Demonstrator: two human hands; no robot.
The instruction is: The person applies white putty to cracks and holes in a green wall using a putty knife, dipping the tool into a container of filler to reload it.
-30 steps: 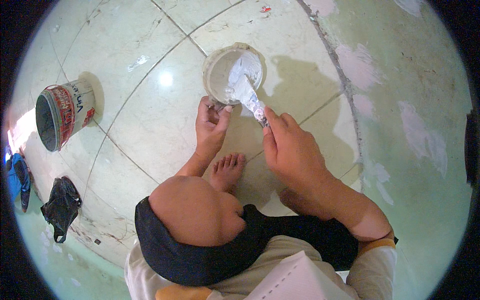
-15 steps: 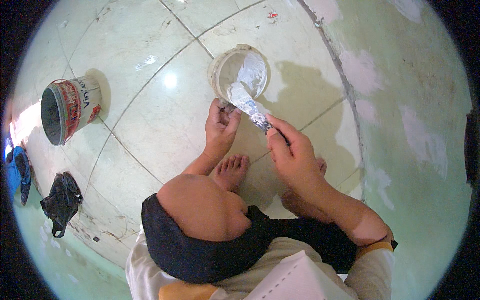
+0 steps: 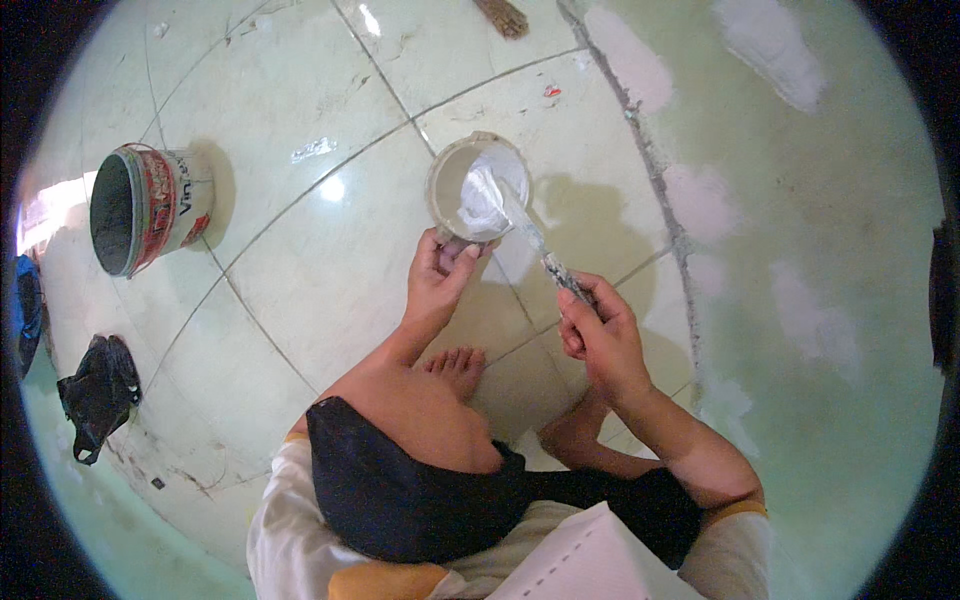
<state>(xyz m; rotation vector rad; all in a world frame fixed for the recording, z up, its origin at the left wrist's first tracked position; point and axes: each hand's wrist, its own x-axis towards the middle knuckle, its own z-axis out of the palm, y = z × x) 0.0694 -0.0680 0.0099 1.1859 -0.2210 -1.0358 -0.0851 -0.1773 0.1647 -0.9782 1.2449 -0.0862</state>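
We grip the rim of the small putty tub with our left hand, steadying it on the tiled floor, while our right hand closes around the putty knife, its blade dipped into the white filler

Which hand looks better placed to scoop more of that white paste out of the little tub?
Probably the right hand: it grips the putty knife, whose blade already lies in the paste. The left hand is busy holding the small tub by its near rim.
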